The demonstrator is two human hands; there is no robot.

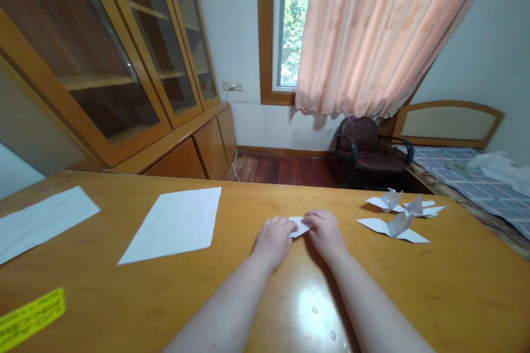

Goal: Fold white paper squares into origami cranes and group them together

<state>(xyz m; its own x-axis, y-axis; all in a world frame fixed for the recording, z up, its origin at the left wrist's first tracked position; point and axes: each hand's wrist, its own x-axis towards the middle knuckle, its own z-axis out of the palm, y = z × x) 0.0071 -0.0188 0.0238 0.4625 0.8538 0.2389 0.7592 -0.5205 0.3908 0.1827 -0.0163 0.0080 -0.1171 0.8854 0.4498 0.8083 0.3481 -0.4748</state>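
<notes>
A small piece of folded white paper (pixel 298 226) lies on the wooden table (pixel 232 298) between my two hands. My left hand (pixel 274 238) has its fingers closed on the paper's left side and covers part of it. On the right side, my right hand (pixel 325 233) grips the paper, with thumb and fingertips near its upper right edge. Much of the paper is hidden under the fingers, so its full folded shape cannot be seen. To the right stand several folded paper figures (pixel 401 226) with raised, wing-like parts.
Left of my hands lie a flat white sheet (pixel 176 223) and another white sheet (pixel 41 220) at the table's left edge. A yellow label (pixel 33 317) is at the lower left. Beyond the table are a glass-fronted cabinet (pixel 165 116), an office chair (pixel 364 143) and a bed (pixel 467 171).
</notes>
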